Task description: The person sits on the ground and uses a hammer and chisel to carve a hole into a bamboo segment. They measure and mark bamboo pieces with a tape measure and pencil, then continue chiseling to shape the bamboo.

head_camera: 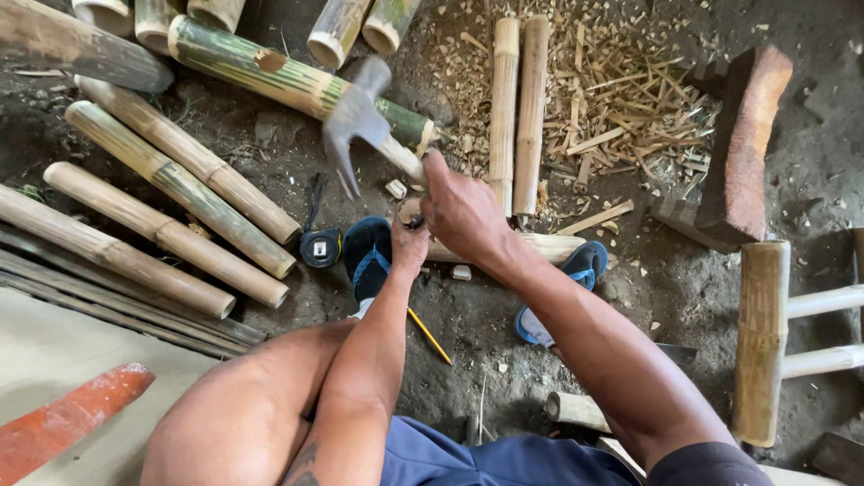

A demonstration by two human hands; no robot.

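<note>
Right hand [463, 211] closed round the handle of a raised claw hammer [358, 121]. Left hand [409, 241] pinching something small, too hidden to name, against the bamboo piece [531, 247] lying across the dirt floor [468, 324] between blue sandals [367, 256].

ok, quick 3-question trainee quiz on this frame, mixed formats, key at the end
1. True or false: the right hand grips a hammer by its handle.
2. What lies on the ground just left of the blue sandal? A) tape measure B) saw C) paint can
3. Fill in: the left hand pinches a small piece against the ___ pole lying across the sandals.

Key
1. True; the hammer head is blurred and raised above the hands.
2. A, the tape measure.
3. Bamboo; the bamboo pole runs under the right hand. What the left hand pinches is too small to tell.
</note>
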